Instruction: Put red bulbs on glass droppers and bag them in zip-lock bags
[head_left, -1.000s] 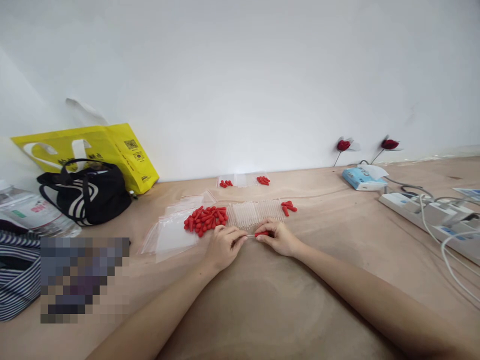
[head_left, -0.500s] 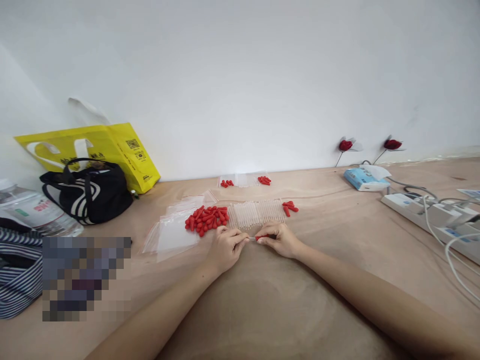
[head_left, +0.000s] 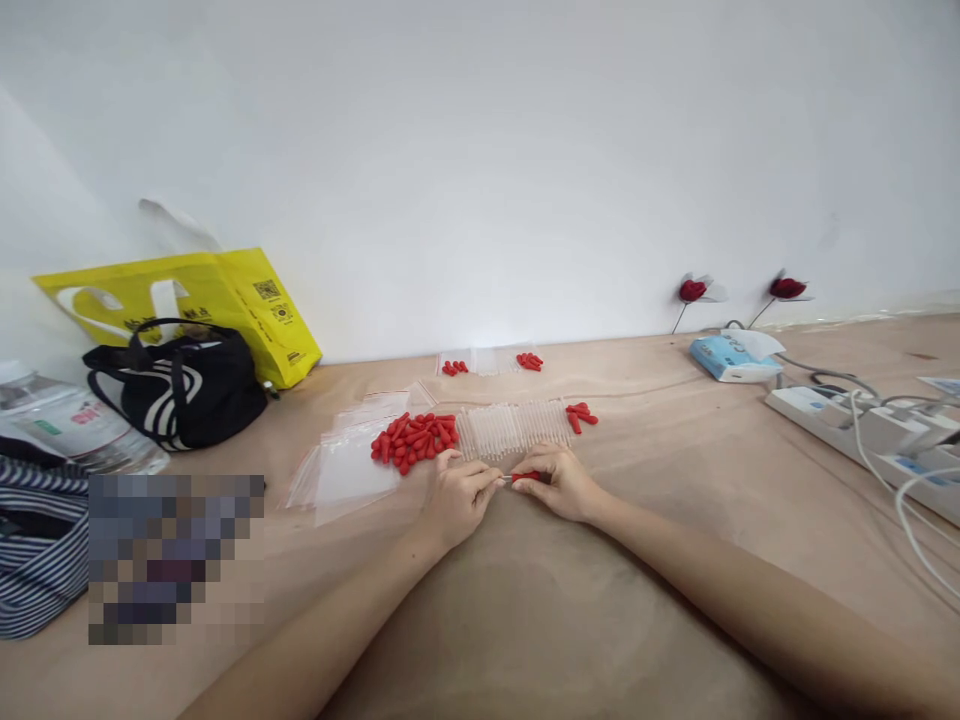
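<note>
My left hand (head_left: 463,497) is closed, pinching a thin clear dropper tube (head_left: 507,478) by its left part. My right hand (head_left: 556,482) is closed on a red rubber dropper bulb (head_left: 526,476), which meets the tube's right end. Just beyond my left hand lies a heap of red rubber bulbs (head_left: 415,440). Past both hands runs a row of clear tubes (head_left: 502,428) side by side. At the row's right end sits a small group of red pieces (head_left: 582,415). Fingers hide part of the held tube and bulb.
Clear zip bags (head_left: 349,475) lie left of the heap. By the wall, another bag (head_left: 491,360) holds red pieces. Left stand a yellow bag (head_left: 281,335), a black bag (head_left: 217,390) and a large bottle (head_left: 64,420). Right are a tissue pack (head_left: 731,362) and a power strip (head_left: 832,425).
The bulb and the tube in my fingers are closer together, and less bare tube shows between my hands. The view has shifted very slightly.
</note>
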